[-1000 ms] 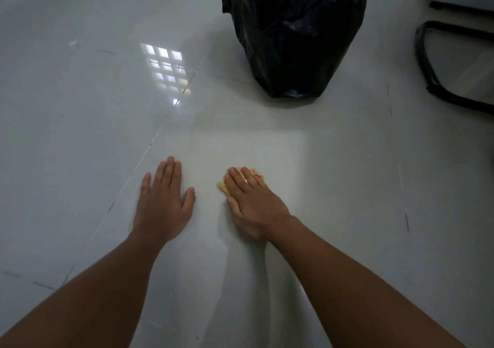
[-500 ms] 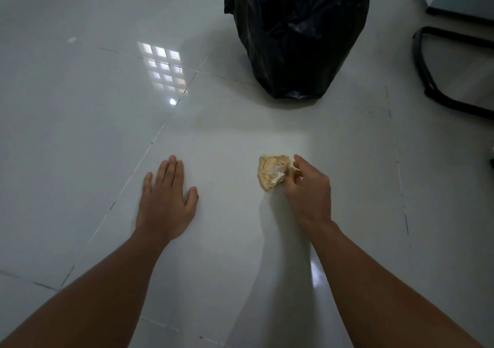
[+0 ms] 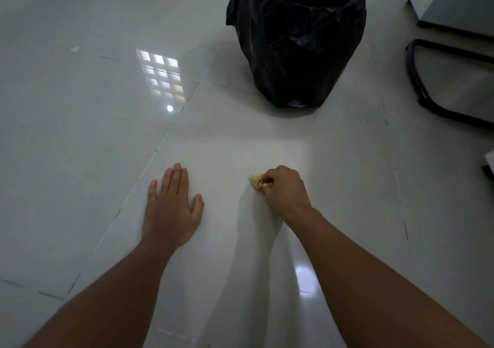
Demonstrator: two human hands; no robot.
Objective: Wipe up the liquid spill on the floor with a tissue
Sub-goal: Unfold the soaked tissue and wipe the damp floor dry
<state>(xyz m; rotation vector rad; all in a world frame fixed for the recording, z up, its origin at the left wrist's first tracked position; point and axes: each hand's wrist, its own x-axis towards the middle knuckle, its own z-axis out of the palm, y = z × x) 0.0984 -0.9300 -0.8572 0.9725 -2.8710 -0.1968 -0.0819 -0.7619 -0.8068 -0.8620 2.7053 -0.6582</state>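
Right hand (image 3: pixel 284 191) now has fingers curled tight around the stained tissue (image 3: pixel 257 182), bunched up where it lay loose half a second ago — wiping looks done, bin (image 3: pixel 295 40) likely next — left hand (image 3: pixel 171 208) stays flat, fingers open, on the floor (image 3: pixel 80 134).

— Left hand (image 3: pixel 171 208)?
— Lay flat, palm down, fingers together toward 12 o'clock, thumb splayed toward 2.
— Right hand (image 3: pixel 284 190)?
— Curled into a loose fist, knuckles up, forearm entering from 5 o'clock.
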